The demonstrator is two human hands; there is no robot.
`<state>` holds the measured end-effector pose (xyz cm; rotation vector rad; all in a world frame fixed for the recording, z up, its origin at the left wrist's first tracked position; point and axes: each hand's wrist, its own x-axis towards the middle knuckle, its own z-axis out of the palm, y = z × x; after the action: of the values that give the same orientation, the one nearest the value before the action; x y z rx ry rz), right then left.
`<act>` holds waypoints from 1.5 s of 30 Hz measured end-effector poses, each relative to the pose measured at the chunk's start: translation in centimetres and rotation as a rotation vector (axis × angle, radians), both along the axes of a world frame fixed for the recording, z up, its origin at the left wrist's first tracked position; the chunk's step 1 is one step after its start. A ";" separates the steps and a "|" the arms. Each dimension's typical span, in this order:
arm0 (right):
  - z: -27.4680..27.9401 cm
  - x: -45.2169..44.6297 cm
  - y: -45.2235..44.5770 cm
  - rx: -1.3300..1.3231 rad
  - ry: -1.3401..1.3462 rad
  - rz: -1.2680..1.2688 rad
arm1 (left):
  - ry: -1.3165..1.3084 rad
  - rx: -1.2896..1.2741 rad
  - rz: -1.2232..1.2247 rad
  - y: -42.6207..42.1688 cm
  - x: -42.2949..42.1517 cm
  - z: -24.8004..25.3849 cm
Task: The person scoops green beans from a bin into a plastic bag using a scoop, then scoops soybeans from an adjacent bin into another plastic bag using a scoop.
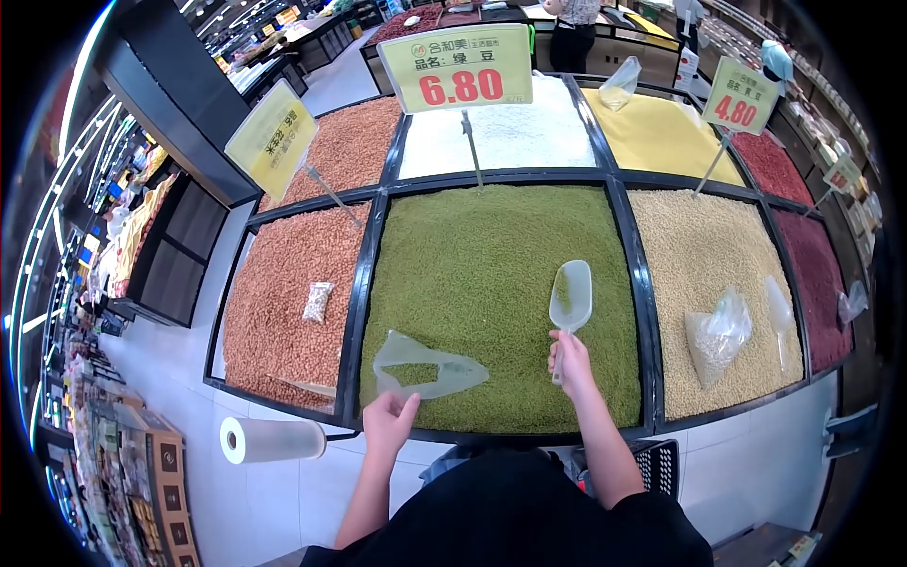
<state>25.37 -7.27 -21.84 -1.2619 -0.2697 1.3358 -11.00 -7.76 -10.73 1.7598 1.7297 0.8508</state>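
Loose-goods bins, shop floor.
Left: reddish nut bin (283, 255), small clear packet (317, 301) on top; white roll (279, 441) near. Right: pale bean bin (704, 236), part-filled bag (720, 340), spare scoop (779, 310) lying right of it. Far: white grain bin (496, 137), yellow bin (661, 137); person (574, 33) beyond.

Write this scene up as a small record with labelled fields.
Setting: shop bins of loose dry goods
Left hand: fingers on a thin plastic bag
Right hand: holding a clear scoop by its handle
Centre bin: green beans, sign reading 6.80
Left bin: small packet on reddish goods
Right bin: filled bag and another scoop on pale beans
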 end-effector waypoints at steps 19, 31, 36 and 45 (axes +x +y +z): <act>16.7 -2.9 -9.9 -0.093 0.264 0.902 | -0.326 -0.055 -0.190 0.5 -0.6 -2.0; 15.7 -13.0 -1.8 -0.200 -0.370 1.117 | -0.311 -0.059 -0.349 0.5 -1.8 -1.9; 17.4 -16.1 -0.1 -0.199 -0.739 1.157 | -0.379 -0.048 -0.364 0.8 -2.2 -2.5; 17.0 -15.5 -1.2 0.062 -1.303 1.064 | -0.565 -0.005 -0.336 1.0 -3.1 -4.6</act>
<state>9.85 -8.47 -4.82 -1.8711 -2.0861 1.0456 -14.13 -6.81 -15.32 1.5456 1.0391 1.0567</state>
